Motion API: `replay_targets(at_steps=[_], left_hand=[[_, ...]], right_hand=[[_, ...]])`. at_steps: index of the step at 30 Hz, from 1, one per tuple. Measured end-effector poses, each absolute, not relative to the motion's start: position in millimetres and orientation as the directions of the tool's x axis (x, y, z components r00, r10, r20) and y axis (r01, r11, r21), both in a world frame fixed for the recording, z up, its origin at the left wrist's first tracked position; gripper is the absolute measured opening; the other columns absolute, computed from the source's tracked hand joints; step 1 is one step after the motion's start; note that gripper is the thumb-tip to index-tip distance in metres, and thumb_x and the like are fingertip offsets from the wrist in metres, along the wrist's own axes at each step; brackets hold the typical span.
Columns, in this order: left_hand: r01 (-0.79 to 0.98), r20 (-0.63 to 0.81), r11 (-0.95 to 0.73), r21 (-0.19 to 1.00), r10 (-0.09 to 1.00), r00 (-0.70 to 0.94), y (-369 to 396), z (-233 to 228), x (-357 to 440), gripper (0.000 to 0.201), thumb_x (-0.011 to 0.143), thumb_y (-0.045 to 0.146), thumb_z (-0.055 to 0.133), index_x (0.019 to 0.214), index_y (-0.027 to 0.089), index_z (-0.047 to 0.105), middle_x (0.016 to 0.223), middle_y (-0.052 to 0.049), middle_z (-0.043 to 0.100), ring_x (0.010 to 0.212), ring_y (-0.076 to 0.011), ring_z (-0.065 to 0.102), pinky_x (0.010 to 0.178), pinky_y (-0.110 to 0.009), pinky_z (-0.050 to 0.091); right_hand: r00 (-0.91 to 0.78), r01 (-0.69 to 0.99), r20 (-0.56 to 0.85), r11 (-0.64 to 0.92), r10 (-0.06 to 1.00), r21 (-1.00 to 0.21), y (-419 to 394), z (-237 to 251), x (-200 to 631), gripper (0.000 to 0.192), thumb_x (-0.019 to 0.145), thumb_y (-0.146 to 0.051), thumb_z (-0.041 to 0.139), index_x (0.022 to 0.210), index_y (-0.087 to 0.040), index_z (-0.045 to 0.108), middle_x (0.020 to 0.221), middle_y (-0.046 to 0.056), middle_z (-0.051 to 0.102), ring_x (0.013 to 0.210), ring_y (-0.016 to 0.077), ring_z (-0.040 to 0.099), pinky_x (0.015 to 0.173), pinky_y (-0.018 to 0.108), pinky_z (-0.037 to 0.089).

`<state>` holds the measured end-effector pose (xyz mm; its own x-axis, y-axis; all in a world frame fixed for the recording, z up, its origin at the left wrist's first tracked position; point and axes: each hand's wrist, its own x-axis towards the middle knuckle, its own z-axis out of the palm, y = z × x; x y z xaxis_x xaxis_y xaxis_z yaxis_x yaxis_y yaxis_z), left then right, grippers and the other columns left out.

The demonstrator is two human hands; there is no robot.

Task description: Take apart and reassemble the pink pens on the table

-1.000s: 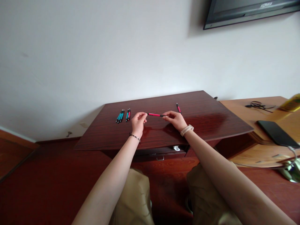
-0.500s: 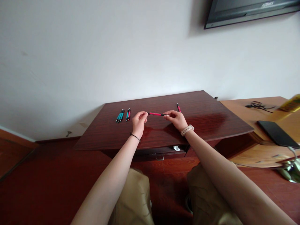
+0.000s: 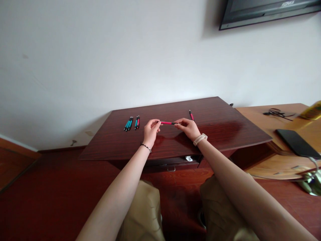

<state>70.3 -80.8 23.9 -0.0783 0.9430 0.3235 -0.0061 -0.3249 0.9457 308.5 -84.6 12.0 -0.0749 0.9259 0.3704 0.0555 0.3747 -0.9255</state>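
Pen [image 3: 167, 123]: pink and black, you held it crosswise between both hands, over the table [image 3: 225, 129].
Left hand [image 3: 150, 132]: your thumb and fingers were clamped on the pen's left end.
Right hand [image 3: 187, 128]: your fingertips were pinched on its right end.
Teal pens [image 3: 128, 124]: lay bunched, left of your hands.
Mixed pair [image 3: 137, 123]: teal and pink, lay just beside those.
Loose pink pen [image 3: 192, 115]: lay just beyond your right hand.

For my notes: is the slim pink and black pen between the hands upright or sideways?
Sideways: the slim pink pen runs nearly level across the picture, left hand at one end, right hand at the other.
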Motion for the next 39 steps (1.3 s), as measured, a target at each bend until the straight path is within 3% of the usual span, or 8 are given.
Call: replay_targets(at_steps=[13, 19, 25, 31, 36, 39], left_hand=[[-0.045, 0.291, -0.292, 0.955, 0.956, -0.027, -85.5, 29.0, 68.8, 0.036, 0.085, 0.047, 0.083, 0.103, 0.017, 0.074, 0.094, -0.01, 0.081, 0.066, -0.0113, 0.06, 0.062, -0.024, 0.046], [0.064, 0.318, -0.333, 0.941, 0.933, 0.168, -94.5, 33.0, 78.4, 0.032, 0.089, 0.046, 0.08, 0.1, 0.017, 0.073, 0.091, -0.01, 0.082, 0.066, -0.0133, 0.064, 0.067, -0.027, 0.052], [0.102, 0.308, -0.354, 0.93, 0.898, 0.315, -109.6, 34.9, 98.6, 0.029, 0.094, 0.043, 0.076, 0.105, 0.017, 0.069, 0.09, -0.008, 0.08, 0.067, -0.0149, 0.069, 0.069, -0.028, 0.055], [0.17, 0.299, -0.39, 0.905, 0.868, 0.397, -119.9, 32.6, 111.0, 0.027, 0.095, 0.035, 0.075, 0.116, 0.02, 0.069, 0.095, -0.005, 0.08, 0.073, -0.0166, 0.073, 0.075, -0.029, 0.057], [0.247, 0.271, -0.406, 0.88, 0.856, 0.441, -129.4, 36.4, 112.5, 0.017, 0.099, 0.031, 0.069, 0.111, 0.02, 0.072, 0.097, -0.006, 0.082, 0.077, -0.018, 0.076, 0.077, -0.029, 0.058], [0.312, 0.25, -0.438, 0.843, 0.833, 0.494, -137.3, 42.7, 110.8, 0.013, 0.101, 0.029, 0.064, 0.105, 0.022, 0.074, 0.094, -0.005, 0.083, 0.079, -0.0186, 0.078, 0.077, -0.029, 0.058]], right_hand=[[-0.063, -0.079, 0.303, 0.298, 0.951, -0.951, -86.8, 15.1, 307.0, 0.044, 0.081, -0.061, 0.086, 0.096, -0.021, 0.078, 0.086, 0.007, 0.079, 0.08, 0.0205, 0.072, 0.078, 0.034, 0.058], [0.009, -0.26, 0.214, 0.209, 0.977, -0.943, -91.4, 20.4, 304.6, 0.047, 0.076, -0.057, 0.091, 0.106, -0.023, 0.08, 0.091, 0.003, 0.076, 0.078, 0.0154, 0.067, 0.075, 0.028, 0.057], [-0.044, -0.165, 0.223, 0.213, 0.974, -0.963, -99.0, 24.4, 293.1, 0.052, 0.084, -0.071, 0.078, 0.102, -0.023, 0.079, 0.088, 0.004, 0.072, 0.078, 0.017, 0.066, 0.076, 0.03, 0.058], [-0.033, -0.094, 0.235, 0.231, 0.971, -0.968, -98.6, 27.4, 295.1, 0.057, 0.087, -0.075, 0.071, 0.11, -0.024, 0.078, 0.095, 0.004, 0.074, 0.085, 0.0202, 0.07, 0.08, 0.033, 0.061], [0.023, -0.15, 0.219, 0.22, 0.976, -0.964, -96.0, 22.7, 304.4, 0.066, 0.083, -0.066, 0.081, 0.13, -0.024, 0.061, 0.095, 0.005, 0.079, 0.087, 0.0217, 0.073, 0.083, 0.036, 0.061], [0.114, -0.124, 0.224, 0.238, 0.968, -0.963, -91.8, 18.5, 316.7, 0.062, 0.086, -0.067, 0.078, 0.124, -0.025, 0.051, 0.094, 0.005, 0.079, 0.081, 0.0204, 0.073, 0.077, 0.035, 0.06]])
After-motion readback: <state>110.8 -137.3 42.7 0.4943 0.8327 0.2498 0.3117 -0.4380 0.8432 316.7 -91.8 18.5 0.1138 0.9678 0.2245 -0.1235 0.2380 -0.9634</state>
